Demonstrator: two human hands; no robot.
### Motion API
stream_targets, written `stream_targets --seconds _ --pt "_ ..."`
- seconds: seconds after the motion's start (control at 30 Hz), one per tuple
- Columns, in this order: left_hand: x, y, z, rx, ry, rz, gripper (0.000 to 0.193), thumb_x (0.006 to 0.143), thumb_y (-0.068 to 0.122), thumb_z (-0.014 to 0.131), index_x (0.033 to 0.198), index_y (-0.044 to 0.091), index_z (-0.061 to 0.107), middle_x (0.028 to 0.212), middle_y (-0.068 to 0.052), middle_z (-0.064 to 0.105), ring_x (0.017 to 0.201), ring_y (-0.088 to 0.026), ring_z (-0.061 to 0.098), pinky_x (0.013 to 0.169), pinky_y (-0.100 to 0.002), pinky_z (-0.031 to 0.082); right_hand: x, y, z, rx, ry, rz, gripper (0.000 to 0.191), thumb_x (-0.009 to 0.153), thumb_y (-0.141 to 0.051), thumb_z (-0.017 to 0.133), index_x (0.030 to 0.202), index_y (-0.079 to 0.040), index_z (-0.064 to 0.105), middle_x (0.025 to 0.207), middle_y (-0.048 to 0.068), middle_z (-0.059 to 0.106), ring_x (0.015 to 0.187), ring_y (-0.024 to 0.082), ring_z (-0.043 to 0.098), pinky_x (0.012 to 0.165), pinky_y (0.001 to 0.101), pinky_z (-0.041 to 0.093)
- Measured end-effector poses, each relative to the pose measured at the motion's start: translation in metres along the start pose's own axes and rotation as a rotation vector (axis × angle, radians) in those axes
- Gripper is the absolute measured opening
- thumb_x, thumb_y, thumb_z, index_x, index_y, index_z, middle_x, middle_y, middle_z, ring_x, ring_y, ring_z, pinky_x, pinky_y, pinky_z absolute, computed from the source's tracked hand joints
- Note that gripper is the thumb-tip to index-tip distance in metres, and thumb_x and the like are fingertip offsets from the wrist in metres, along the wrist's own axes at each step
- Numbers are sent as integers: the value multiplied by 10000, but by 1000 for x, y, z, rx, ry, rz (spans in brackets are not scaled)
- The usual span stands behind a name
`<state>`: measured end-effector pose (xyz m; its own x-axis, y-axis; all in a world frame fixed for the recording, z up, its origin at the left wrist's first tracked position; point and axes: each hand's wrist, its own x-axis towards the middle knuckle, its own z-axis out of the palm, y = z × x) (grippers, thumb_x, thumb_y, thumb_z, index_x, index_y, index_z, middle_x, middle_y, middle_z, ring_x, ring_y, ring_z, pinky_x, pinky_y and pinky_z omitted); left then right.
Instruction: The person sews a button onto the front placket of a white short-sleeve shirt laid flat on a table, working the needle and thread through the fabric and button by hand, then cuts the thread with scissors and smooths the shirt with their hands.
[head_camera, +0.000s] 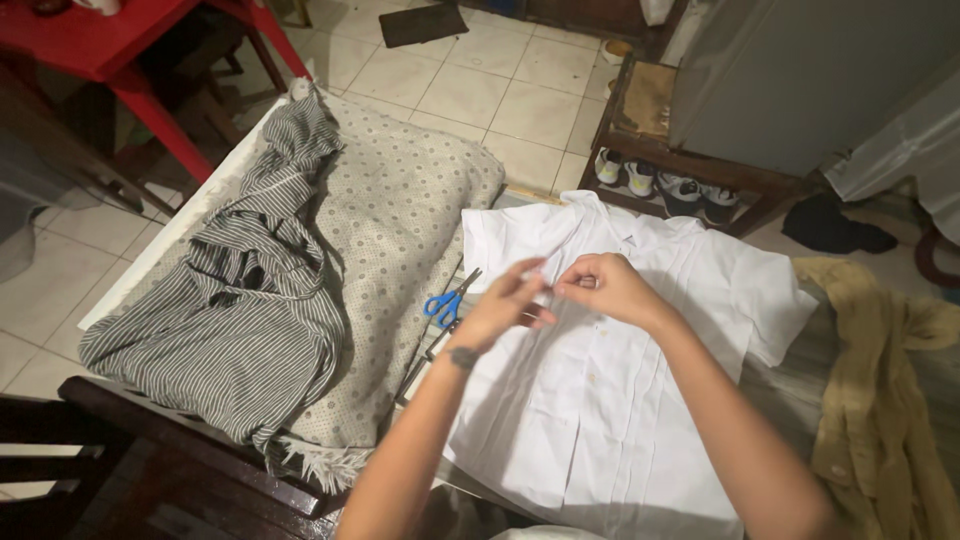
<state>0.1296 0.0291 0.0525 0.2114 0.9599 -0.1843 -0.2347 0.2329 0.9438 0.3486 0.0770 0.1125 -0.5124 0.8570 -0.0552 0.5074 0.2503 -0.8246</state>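
Both hands pinch the front of the white shirt (600, 400). The left hand (500, 310) and right hand (605, 285) meet near its collar. Blue scissors (445, 303) lie just left of the shirt.

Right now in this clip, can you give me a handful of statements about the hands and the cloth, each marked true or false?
1. Both hands, left hand and right hand, meet over the white shirt. True.
2. The scissors have red handles. False: the handles are blue.
3. The scissors lie to the left of the shirt. True.
4. The striped cloth is spread over the shirt. False: it lies apart, left of it, on a dotted cloth.
5. A hand holds the scissors. False: they lie untouched.
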Motion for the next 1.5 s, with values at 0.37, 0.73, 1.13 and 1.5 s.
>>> stream_targets --seconds 0.37,0.73,1.13,1.5 --pt "15 -5 -27 353 138 240 111 881 117 733 936 26 766 773 68 720 692 -23 603 626 -204 494 -18 12 -21 39 93 34 188 851 -190 767 943 -30 801 859 22 780 789 85 672 751 275 549" --pt "-10 28 -14 603 256 372 279 901 266 690 1100 72 715 958 -31 732 703 -142 703 658 -261 527 -22 -20 -13 -125 132 -95 159 854 -192 769 889 -37 782 792 39 711 684 128 608 627 301 503" --pt "1 0 28 385 126 254 170 919 168 753 980 10 760 704 10 631 625 -48 500 555 -232 424 -33 -43 -5 -202 202 -127 114 849 -150 737 901 -54 771 788 29 680 620 146 575 582 299 482" --pt "3 -3 26 -116 16 176 98 917 100 741 957 15 767 835 14 720 695 -34 519 646 -216 410 -52 -45 22 33 490 -187 201 867 -77 731 1059 -84 790 931 -2 702 759 77 623 615 233 421"
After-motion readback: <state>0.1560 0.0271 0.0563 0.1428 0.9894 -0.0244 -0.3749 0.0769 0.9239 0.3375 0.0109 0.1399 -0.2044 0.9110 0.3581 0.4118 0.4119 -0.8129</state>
